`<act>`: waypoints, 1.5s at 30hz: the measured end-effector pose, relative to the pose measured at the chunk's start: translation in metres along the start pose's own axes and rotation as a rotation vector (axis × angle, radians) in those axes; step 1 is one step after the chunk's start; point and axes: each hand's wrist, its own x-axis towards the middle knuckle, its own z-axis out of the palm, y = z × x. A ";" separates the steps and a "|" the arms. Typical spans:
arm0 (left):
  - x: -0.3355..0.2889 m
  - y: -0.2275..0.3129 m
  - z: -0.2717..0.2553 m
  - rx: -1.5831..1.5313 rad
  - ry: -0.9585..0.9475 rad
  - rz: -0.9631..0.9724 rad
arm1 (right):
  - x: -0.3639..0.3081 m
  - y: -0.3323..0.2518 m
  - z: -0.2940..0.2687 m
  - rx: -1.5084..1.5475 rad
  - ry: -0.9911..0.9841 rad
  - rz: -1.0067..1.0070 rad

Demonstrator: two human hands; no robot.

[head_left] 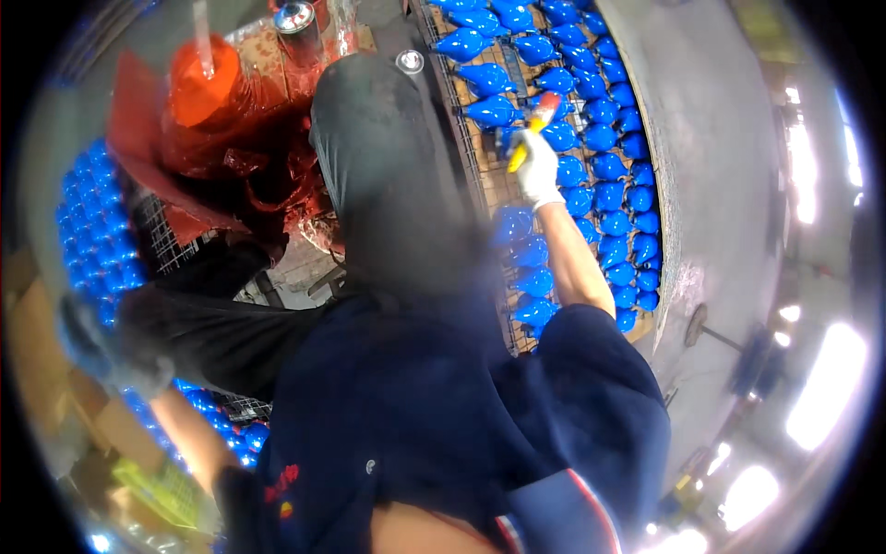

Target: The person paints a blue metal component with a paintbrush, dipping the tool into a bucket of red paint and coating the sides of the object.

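My right hand (539, 173), in a white glove, is closed round a paintbrush (530, 146) with a yellow handle and red-coated bristles. The bristles point away from me, over rows of glossy blue rounded pieces with pointed ends (563, 137) on a wire rack (477, 152). My left hand (111, 355), in a grey, blue-stained glove, is at the far left, beside another batch of blue pieces (97, 222). Motion smears its fingers, and I cannot make out anything in them.
Beyond my bent leg (388, 157), at the left, stands a container of bright red paint (205, 78) with a pale stick in it, wrapped in red-stained plastic (138, 157). An open can (295, 20) is behind it. A small round lid (409, 62) lies by my knee.
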 end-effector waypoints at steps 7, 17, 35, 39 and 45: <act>-0.042 0.130 0.105 -1.002 -0.969 -0.485 | 0.045 -0.191 -0.093 0.487 0.316 -0.308; -0.053 0.150 0.115 -2.472 -0.475 -1.070 | -0.042 -0.346 0.009 1.112 -0.246 -0.261; -0.067 0.036 0.018 -0.220 -0.361 -0.212 | 0.091 -0.399 0.020 0.791 -0.275 -0.572; -0.055 0.056 0.003 0.030 -0.486 0.095 | 0.095 -0.452 -0.020 0.572 -0.660 -0.545; -0.048 0.070 0.009 0.143 -0.541 0.428 | 0.111 -0.459 -0.028 0.246 -0.922 -0.595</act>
